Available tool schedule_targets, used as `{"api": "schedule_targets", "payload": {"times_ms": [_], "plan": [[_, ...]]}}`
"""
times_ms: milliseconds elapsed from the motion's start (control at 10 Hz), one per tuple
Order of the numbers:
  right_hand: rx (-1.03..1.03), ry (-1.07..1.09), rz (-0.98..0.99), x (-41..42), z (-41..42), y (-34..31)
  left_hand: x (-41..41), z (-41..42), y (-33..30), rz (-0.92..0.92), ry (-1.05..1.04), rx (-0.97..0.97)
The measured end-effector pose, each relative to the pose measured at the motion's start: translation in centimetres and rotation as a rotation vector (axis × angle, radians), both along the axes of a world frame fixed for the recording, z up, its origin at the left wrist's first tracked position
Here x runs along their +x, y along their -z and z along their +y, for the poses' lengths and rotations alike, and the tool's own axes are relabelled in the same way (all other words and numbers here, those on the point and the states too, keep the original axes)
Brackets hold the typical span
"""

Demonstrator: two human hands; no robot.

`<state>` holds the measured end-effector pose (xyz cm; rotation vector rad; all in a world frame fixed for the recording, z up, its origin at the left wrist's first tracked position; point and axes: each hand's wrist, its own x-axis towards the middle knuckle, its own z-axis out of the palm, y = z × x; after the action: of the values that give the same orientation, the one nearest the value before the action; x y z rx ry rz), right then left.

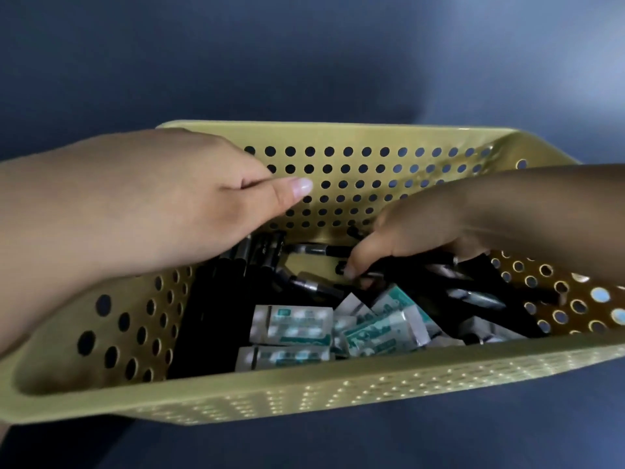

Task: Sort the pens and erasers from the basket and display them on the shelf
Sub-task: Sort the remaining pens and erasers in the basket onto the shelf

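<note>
A yellow perforated plastic basket (338, 390) fills the lower view. Inside lie several black pens (314, 286) and several white-and-teal wrapped erasers (291, 324). My left hand (176, 204) grips the basket's far-left rim, thumb inside against the back wall, fingers hidden behind it. My right hand (399, 238) reaches down into the basket from the right. Its thumb and fingers pinch black pens near the middle of the pile. The fingertips are partly hidden among the pens.
Under and behind the basket lies a dark blue surface (304, 62), lighter at the upper right. No shelf is in view.
</note>
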<state>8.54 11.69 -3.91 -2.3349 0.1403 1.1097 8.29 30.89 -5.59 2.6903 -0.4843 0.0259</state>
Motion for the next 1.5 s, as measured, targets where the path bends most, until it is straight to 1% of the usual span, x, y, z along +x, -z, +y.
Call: {"api": "schedule_targets", "payload": {"times_ms": [100,200,300,500,600,700,800,900,1000,1100,1200,1300,1400,1500], "plan": [[0.060,0.035,0.056,0.4,-0.2,-0.2,0.1,-0.1,-0.3,-0.041,-0.005,-0.017],[0.080,0.011,0.051,0.3,-0.2,-0.4,0.4,0.2,0.1,-0.067,0.056,-0.029],[0.120,-0.012,0.035,0.2,-0.1,-0.3,0.6,0.3,0.0,-0.057,0.071,-0.030],[0.112,-0.042,0.084,-0.2,0.1,-0.5,0.4,0.3,-0.7,-0.055,0.071,0.001],[0.100,-0.087,0.081,-0.2,0.2,-0.4,0.2,0.5,-0.9,-0.055,0.066,-0.003],[0.080,-0.096,0.015,0.0,0.4,-0.3,-0.1,0.3,-1.3,-0.033,0.060,-0.022],[0.121,-0.093,-0.007,0.2,0.2,-0.2,-0.9,-0.1,-2.2,0.027,0.057,-0.068],[0.244,-0.052,-0.059,0.3,0.3,-1.1,-1.6,-0.3,-3.5,0.054,0.051,-0.092],[0.508,0.094,-0.196,0.4,0.3,-2.6,-2.3,0.0,-4.6,0.049,0.032,-0.119],[0.704,0.159,-0.365,0.2,0.7,-4.6,-2.1,0.1,-4.6,0.105,0.018,-0.267],[0.881,0.203,-0.529,-0.2,1.8,-6.9,-2.2,0.3,-5.1,0.173,-0.026,-0.566],[1.123,0.240,-0.668,-0.1,3.8,-9.4,-2.3,0.2,-5.7,0.233,-0.029,-0.675],[1.372,0.309,-0.763,0.1,6.0,-11.1,-2.0,0.2,-6.7,0.439,-0.114,-1.037],[1.505,0.342,-0.903,-0.1,7.8,-11.7,-2.8,0.1,-7.6,0.810,-0.096,-1.424]]}}
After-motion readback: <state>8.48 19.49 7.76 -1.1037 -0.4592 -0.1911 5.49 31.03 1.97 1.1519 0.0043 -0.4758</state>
